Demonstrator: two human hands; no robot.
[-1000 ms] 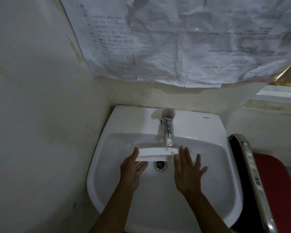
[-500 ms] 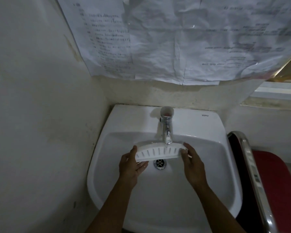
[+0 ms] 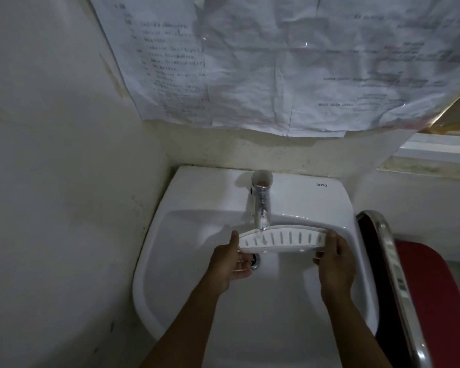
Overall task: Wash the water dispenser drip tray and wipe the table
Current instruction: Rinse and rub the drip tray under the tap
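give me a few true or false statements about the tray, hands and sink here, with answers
1. Both hands hold the drip tray, the left hand and the right hand at opposite ends. True.
2. The tray lies flat on the sink bottom. False: it is held up under the faucet spout.
3. The tray has a row of slots. True.
4. The faucet is on the sink's left rim. False: it stands at the back, in the middle.

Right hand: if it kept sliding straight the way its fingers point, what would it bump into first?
The right hand already grips the drip tray, fingers pointing up and away. Pushed on, it would probably meet the back wall of the sink, right of the faucet; depth is unclear.
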